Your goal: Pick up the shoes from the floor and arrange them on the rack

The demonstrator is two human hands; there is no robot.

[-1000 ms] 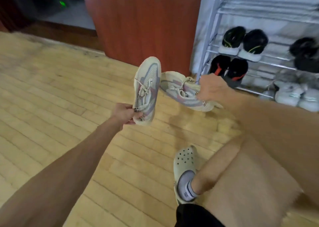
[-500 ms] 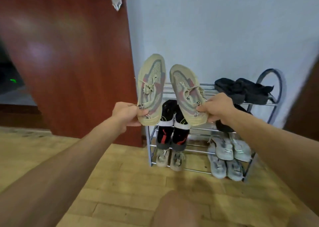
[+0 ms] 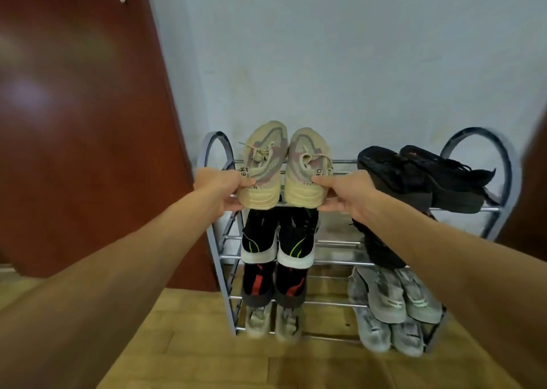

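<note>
Left hand [image 3: 220, 188] grips the left cream sneaker [image 3: 265, 163] by its heel; right hand [image 3: 346, 194] grips the right cream sneaker [image 3: 307, 166]. The sneakers touch between the hands, at the top shelf of the rack [image 3: 213, 151].

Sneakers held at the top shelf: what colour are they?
The sneakers are cream with grey and pink panels; the head view shows them.

A home entryway: a full shoe rack [image 3: 337, 262] against the wall [image 3: 325, 63] beside a wooden door [image 3: 88, 122].

Metal rack [image 3: 510, 163]; black sandals [image 3: 414, 178] on top tier, grey sneakers [image 3: 393, 300] lower right
</note>
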